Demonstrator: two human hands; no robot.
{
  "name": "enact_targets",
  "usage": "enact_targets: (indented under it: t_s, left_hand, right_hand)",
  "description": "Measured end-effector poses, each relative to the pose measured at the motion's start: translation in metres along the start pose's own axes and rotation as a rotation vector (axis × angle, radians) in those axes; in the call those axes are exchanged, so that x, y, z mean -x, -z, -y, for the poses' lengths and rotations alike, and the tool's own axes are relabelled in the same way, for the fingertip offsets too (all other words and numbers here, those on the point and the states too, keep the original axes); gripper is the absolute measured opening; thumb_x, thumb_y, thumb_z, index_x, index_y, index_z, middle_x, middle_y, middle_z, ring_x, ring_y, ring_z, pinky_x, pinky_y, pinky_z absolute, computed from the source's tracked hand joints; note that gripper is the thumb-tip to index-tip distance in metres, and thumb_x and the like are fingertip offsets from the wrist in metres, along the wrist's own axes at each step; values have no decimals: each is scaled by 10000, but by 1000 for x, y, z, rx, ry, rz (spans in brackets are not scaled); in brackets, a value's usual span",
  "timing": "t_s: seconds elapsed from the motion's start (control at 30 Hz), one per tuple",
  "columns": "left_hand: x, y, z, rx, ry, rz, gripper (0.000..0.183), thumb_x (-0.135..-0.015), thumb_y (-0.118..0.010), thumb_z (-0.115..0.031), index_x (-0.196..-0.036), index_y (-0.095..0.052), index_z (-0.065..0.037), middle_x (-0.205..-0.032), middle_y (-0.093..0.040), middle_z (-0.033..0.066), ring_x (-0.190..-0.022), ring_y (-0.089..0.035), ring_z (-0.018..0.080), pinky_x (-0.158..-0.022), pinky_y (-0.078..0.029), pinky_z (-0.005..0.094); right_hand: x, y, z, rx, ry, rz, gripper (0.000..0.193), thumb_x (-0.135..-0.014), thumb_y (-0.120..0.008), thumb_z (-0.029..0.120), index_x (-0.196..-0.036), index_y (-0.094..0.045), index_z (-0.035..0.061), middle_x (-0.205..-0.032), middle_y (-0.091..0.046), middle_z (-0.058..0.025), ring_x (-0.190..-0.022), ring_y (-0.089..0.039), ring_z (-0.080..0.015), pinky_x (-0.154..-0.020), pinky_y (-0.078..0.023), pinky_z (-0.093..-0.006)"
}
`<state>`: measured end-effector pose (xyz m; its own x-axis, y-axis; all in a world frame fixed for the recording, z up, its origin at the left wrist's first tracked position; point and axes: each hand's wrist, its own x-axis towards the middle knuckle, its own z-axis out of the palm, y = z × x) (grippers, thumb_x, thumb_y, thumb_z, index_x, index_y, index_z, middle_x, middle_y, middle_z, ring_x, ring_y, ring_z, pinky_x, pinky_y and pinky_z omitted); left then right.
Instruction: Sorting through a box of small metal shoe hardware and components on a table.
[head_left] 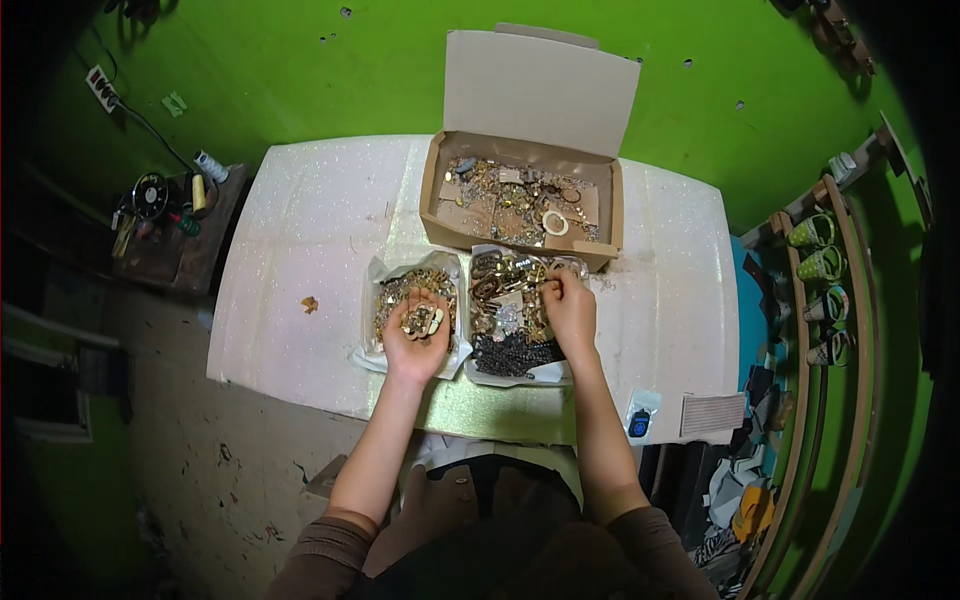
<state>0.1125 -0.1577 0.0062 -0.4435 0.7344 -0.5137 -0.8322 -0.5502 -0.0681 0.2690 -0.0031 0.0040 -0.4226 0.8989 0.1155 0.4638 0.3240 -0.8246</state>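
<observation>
My left hand [414, 352] is palm up with its fingers curled, over the left tray [364, 338]. Several small gold-toned and pale metal fittings [422, 320] lie cupped in the palm; their exact kind is too small to tell. That tray is paper-lined and full of small mixed metal pieces. Over the right tray [505, 379], my right hand [570, 310] has its thumb and fingers pinched together near the upper right corner. Whatever is between those fingertips, if anything, cannot be made out. Dark beads or chain [510, 354], buckle-like frames and small clear bags fill the right tray.
Behind the trays stands an open cardboard box [540, 88] holding loose small parts. A brown scrap [310, 303] lies at left on the white table [290, 230]. A packaged blue item [641, 415] and a striped card [712, 413] sit at the front right edge.
</observation>
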Motion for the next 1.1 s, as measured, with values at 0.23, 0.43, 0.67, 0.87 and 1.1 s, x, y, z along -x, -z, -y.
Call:
enact_targets:
  t_s: [0.23,0.43,0.67,0.87,1.1]
  left_hand:
    - [6,2,8,38,-33,36,177,-838,-425,-108,-908,-545,1,-906,-556,115,-905,-518,218,-898,-412,346]
    - [12,-1,14,23,-20,37,195,-838,-409,-121,-916,-542,-1,-933,-554,122,-931,-512,222,-899,-408,344]
    - [13,0,-3,-201,23,90,231,-847,-389,-197,-973,-552,-93,-1045,-555,36,-1030,-474,175,-933,-328,346]
    - [9,-1,-22,-239,84,91,265,-840,-376,-207,-1012,-536,-84,-1056,-546,40,-1045,-466,182,-957,-315,365]
    - [3,2,-48,-177,113,39,271,-863,-350,-194,-1008,-534,-58,-1011,-557,63,-998,-499,180,-876,-388,313]
  right_hand:
    - [4,1,1,324,272,-124,90,-761,-556,104,-818,-557,34,-867,-560,-141,-668,-571,-299,-585,-462,-364]
    - [33,-12,63,-190,188,272,158,-773,-573,152,-848,-604,16,-763,-586,-119,-628,-573,-197,-583,-444,-287]
    - [47,-45,84,-254,103,426,204,-775,-577,162,-898,-595,1,-739,-583,-104,-621,-541,-147,-592,-430,-259]
    - [47,-77,84,-436,-89,502,182,-785,-597,145,-837,-572,-28,-713,-587,-24,-631,-497,-48,-574,-417,-196]
    - [46,-97,102,-446,-166,449,190,-693,-606,156,-758,-607,-23,-711,-597,-101,-644,-566,-148,-613,-447,-266]
